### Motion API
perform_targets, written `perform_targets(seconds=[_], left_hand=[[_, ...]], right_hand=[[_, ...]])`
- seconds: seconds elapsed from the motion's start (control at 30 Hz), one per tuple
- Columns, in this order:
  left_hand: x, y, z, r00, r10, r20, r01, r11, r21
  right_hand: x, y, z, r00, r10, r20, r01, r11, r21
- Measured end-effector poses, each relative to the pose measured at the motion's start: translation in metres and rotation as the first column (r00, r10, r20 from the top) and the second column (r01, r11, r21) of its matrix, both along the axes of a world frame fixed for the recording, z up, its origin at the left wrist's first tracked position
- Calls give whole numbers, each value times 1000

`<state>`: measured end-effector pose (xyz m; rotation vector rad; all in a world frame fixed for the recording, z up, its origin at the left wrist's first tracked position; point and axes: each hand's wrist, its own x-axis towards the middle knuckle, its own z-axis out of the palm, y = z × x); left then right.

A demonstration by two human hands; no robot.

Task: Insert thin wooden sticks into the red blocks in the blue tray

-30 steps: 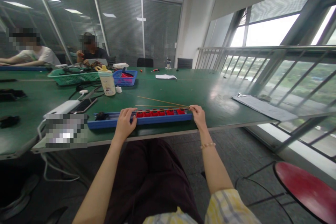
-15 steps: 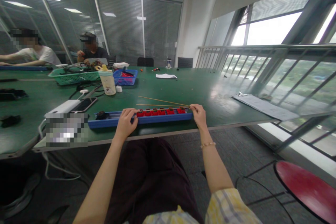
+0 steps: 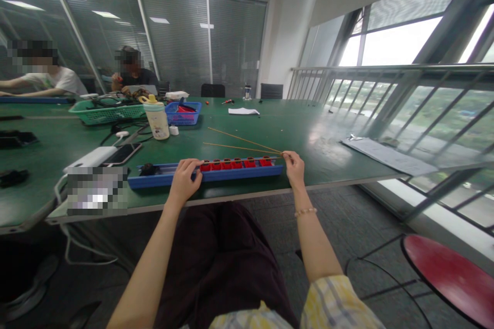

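there lay the long blue trough-like tray [image 3: 154,183] on the green tabletop [image 3: 320,149], the left hand [image 3: 186,180] over its near wall, grip impossible to tell! next, small red box-like pieces [image 3: 236,164] inside; then the right hand [image 3: 294,167], pinching thin tan strips [image 3: 245,140]. strip-handling seemed the step, the next move needing a steady pinch. since the earlier frame, the strips' free ends had swung farther from the tray.

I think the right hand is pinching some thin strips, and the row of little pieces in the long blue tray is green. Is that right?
Not quite: the row of little pieces in the long blue tray is red, not green, as the head view shows. The right hand is indeed pinching some thin strips.
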<state>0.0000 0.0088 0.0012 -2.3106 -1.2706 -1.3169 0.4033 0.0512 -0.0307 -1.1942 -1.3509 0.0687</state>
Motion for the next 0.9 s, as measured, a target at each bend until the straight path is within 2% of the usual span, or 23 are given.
perform_targets(seconds=[0.27, 0.53, 0.73, 0.9], left_hand=[[3, -4, 4, 999, 50, 13, -50, 999, -23], [2, -1, 2, 999, 35, -18, -35, 999, -20], [3, -3, 3, 1000, 29, -5, -29, 1000, -13], [3, -3, 3, 1000, 24, -17, -24, 999, -21]], right_hand=[[-4, -5, 7, 996, 16, 91, -20, 998, 51], [-4, -4, 5, 996, 27, 86, -30, 999, 37], [-3, -3, 5, 997, -8, 82, 9, 1000, -3], [-2, -1, 3, 996, 23, 84, -25, 1000, 15]])
